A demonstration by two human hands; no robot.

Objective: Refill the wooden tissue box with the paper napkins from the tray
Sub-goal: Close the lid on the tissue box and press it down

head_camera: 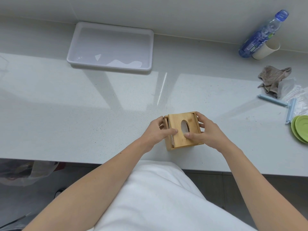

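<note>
The wooden tissue box (176, 144) stands on the pale counter near its front edge. Its lid (176, 121), a wooden panel with an oval hole, lies on top, shifted slightly right so a narrow gap shows along the left side. White paper shows through the hole. My left hand (157, 130) grips the box's left side with its thumb on the lid. My right hand (206, 129) holds the right side, thumb pressing the lid near the hole. The white tray (110, 67) sits at the back of the counter, and I see no napkin stack in it.
A blue bottle (261, 35) and a beige cup (265, 50) stand at the back right. A grey rag (273, 77), blue clips (273, 100), a plastic bag (298, 100) and green saucers (300, 127) lie at the right. A bag (38, 172) hangs below the counter, left.
</note>
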